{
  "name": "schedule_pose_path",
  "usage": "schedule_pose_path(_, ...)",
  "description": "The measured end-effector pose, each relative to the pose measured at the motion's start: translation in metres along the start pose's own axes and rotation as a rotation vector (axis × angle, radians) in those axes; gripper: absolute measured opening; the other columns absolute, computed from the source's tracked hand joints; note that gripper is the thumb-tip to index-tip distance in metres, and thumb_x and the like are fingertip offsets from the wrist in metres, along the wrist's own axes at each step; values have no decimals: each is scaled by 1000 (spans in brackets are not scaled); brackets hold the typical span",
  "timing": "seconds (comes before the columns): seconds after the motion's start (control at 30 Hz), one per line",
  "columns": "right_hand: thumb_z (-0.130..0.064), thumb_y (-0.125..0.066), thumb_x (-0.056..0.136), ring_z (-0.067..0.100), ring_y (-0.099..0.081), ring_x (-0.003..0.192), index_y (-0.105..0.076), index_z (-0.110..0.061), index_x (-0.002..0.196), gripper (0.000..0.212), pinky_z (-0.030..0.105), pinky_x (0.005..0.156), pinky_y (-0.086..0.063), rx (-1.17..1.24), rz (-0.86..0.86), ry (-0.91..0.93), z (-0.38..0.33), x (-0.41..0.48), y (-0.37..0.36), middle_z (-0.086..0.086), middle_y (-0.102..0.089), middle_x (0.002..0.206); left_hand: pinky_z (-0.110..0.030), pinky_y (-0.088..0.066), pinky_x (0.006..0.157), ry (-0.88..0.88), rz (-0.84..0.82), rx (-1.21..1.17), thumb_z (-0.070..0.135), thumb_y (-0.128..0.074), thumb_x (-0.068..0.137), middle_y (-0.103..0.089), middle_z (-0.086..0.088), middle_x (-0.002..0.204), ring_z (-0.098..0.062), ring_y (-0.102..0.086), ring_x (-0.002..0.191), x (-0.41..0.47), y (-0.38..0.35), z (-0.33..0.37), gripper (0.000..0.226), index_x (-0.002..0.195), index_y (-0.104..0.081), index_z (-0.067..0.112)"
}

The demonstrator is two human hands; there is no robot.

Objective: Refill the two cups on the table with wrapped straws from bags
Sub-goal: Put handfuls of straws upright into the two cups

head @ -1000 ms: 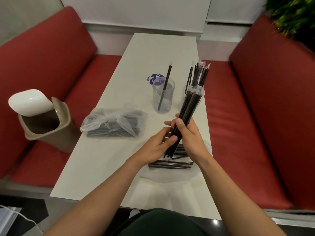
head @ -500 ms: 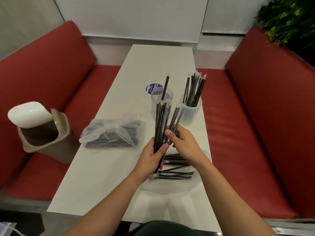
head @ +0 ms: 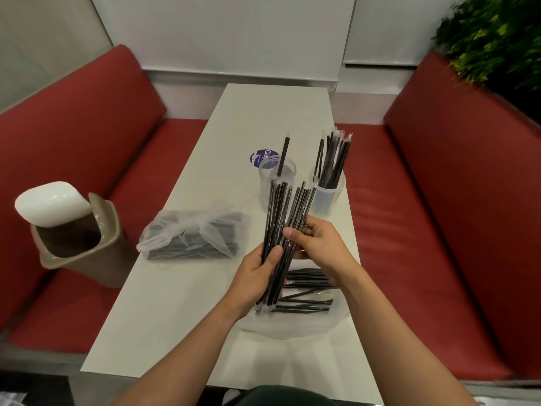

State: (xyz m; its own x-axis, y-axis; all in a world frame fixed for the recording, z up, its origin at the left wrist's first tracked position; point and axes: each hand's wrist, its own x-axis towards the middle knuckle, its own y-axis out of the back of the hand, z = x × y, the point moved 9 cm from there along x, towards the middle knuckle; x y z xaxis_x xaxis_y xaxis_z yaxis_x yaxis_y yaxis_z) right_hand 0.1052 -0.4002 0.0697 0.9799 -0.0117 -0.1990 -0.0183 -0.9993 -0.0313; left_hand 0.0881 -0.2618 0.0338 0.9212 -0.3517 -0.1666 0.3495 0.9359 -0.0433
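My left hand (head: 257,272) grips a bundle of black wrapped straws (head: 279,218) near its lower end, holding it almost upright over the table. My right hand (head: 317,243) pinches the same bundle from the right, thumb across the straws. Behind the bundle stands a clear cup (head: 265,174) with one straw in it. To its right a second clear cup (head: 328,197) holds several straws. An open bag (head: 307,326) with loose straws lies flat under my hands. A tied bag of straws (head: 190,237) lies to the left.
The white table (head: 175,312) runs between two red benches (head: 395,230). A beige bin with a white swing lid (head: 70,230) stands on the left bench. A round purple sticker (head: 260,156) is on the table behind the cups. A green plant (head: 497,39) fills the top right.
The bundle swung from leaning toward the right cup to standing upright in front of the left cup. My left hand took hold of its lower end, and the straws fanned apart slightly.
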Motion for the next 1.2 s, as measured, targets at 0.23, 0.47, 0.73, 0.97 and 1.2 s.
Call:
schedule_pose_path(0.23, -9, -67, 100, 20, -77, 101, -72, -13, 117, 18, 32, 77, -63, 14, -59, -59, 6, -1, -6, 5, -80, 107, -42, -57, 90, -4, -29, 101, 46, -55, 103, -77, 9, 102, -11, -71, 93, 3, 6, -1, 32, 132, -65, 37)
schedule_pose_path(0.47, -9, -66, 100, 20, -78, 92, -72, -14, 110, 13, 31, 71, -62, -4, 64, -47, 6, 2, 5, 5, -81, 97, -42, -59, 70, 21, 31, 16, 49, -52, 102, -76, -5, 87, -30, -73, 79, 4, 6, -3, 33, 121, -68, 28)
schedule_pose_path(0.73, -10, -69, 98, 19, -78, 92, -73, -17, 105, 10, 43, 79, -65, -51, 157, -1, -3, 8, 28, 2, -81, 95, -30, -53, 97, -87, 62, 137, 34, -54, 106, -77, 8, 114, -9, -70, 110, 21, -1, 15, 25, 126, -67, 28)
schedule_pose_path(0.97, -7, -73, 96, 16, -76, 81, -75, -11, 107, 12, 33, 71, -63, 3, 63, -89, 3, 12, 24, 4, -77, 90, -22, -57, 81, -62, 18, 163, 32, -54, 106, -77, 9, 111, -6, -73, 98, 28, -6, 11, 26, 130, -64, 33)
schedule_pose_path(1.2, -13, -72, 96, 25, -76, 99, -73, -17, 100, 6, 46, 82, -65, -142, 152, -45, -10, 19, 39, 7, -79, 96, -28, -62, 71, 27, 211, 51, 39, -53, 105, -72, -5, 92, -17, -74, 91, 37, 8, -4, 26, 111, -63, 16)
